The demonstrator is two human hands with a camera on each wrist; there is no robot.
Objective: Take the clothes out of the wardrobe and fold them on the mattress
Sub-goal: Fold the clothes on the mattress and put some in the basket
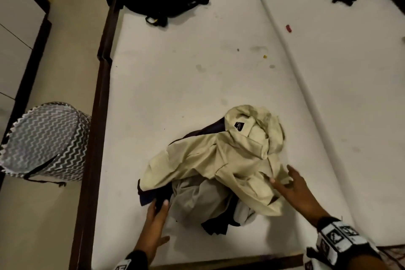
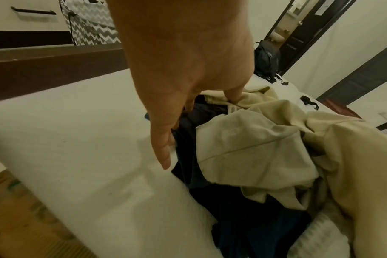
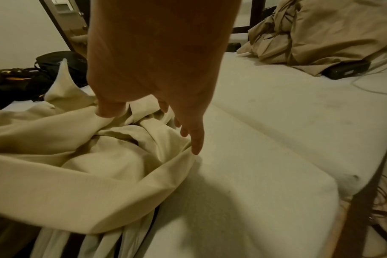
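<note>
Clothes (image 1: 210,166): unfolded heap on mattress (image 1: 197,76), between both hands.
Left hand (image 1: 156,215): fingers straight, touching dark garment.
Right hand (image 1: 293,188): fingers spread, touching beige shirt (image 1: 232,155).
Progress: clothes out; folding left.

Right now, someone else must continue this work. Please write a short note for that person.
Left hand: fingers straight, at the pile's dark garment, gripping nothing.
Right hand: open, fingers touching the beige shirt.
The clothes lie in one unfolded pile on the mattress, the beige shirt on top, a grey garment below.
Done: clothes are on the mattress.
Left: fold every piece.
</note>
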